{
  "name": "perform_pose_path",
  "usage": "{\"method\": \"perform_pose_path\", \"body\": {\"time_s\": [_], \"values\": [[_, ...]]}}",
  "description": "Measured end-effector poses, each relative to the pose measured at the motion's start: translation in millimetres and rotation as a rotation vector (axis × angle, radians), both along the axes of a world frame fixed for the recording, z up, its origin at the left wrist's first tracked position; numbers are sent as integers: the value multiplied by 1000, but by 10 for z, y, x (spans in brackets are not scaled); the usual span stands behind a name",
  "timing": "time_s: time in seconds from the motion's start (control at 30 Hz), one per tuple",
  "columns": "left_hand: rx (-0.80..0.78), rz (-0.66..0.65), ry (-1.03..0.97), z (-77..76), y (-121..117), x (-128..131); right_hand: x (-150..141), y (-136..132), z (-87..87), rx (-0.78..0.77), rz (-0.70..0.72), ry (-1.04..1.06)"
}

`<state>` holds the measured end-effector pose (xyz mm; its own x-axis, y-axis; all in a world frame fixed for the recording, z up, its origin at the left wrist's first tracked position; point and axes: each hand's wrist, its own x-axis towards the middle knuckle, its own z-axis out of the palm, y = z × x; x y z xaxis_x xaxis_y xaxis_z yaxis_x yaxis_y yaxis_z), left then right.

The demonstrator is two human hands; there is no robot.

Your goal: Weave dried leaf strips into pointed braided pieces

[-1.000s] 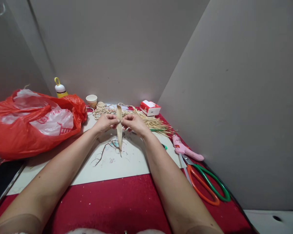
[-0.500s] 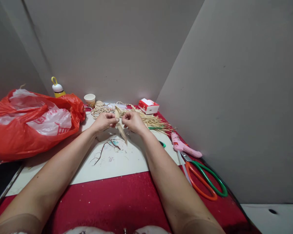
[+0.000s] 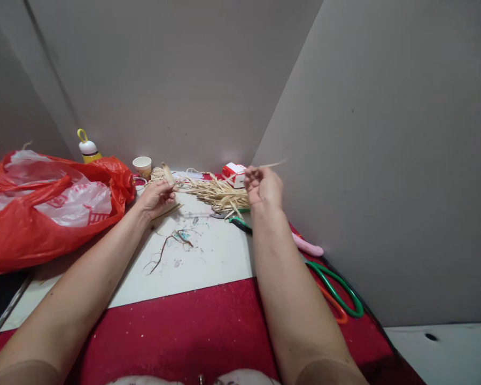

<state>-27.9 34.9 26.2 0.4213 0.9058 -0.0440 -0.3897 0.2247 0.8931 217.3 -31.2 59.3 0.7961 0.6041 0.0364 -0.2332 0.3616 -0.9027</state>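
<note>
My left hand (image 3: 158,198) pinches a pale, dry husk-like piece (image 3: 168,174), whose pointed end stands up above the fingers. To the right and a little higher, my right hand (image 3: 265,186) is raised with curled fingers, holding a thin straw-coloured strip (image 3: 276,163) that sticks out on both sides. Between the hands, a heap of dry straw-like strips (image 3: 216,193) lies on the white board (image 3: 220,262). Just in front of the heap is a green-handled cutting tool (image 3: 240,224), partly hidden by my right arm. Dark, thin twigs (image 3: 164,248) rest on the board nearer me.
A red plastic bag (image 3: 60,235) fills the left side, with a yellow bottle (image 3: 90,152) and a paper cup (image 3: 142,167) behind. At right lie a pink glue gun (image 3: 309,246) and scissors (image 3: 344,294). A red-white box (image 3: 234,174) stands near the grey walls.
My hands were close together at the husk piece and are now apart. The right has moved right and up with a thin strip; the left has shifted left, keeping the husk piece.
</note>
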Motion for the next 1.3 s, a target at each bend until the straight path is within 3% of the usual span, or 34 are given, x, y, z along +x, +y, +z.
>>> {"method": "perform_pose_path", "body": {"time_s": [0.07,0.2,0.27,0.33,0.4,0.47,0.63,0.77,0.93,1.3], "values": [[-21,65,2,-7,25,-6,118,-85,109,77,-211,-116],[-51,120,15,-23,52,0,250,-255,218,161,-606,-562],[-53,114,16,-25,49,10,274,-278,161,78,-641,-762],[-44,85,22,-23,36,24,279,-244,44,-123,-454,-935],[-32,51,38,-20,12,41,246,-173,-82,-343,-167,-1046],[-13,22,68,-21,-20,60,145,-97,-161,-459,31,-1071],[114,-48,160,-51,-105,113,-396,-46,-103,-313,408,-844],[188,-96,179,-54,-165,154,-714,-96,-66,-339,713,-691],[216,-84,216,-31,-205,180,-722,-93,-132,-320,766,-615],[253,-58,276,-56,-198,193,-780,-78,-145,-355,704,-732]]}}
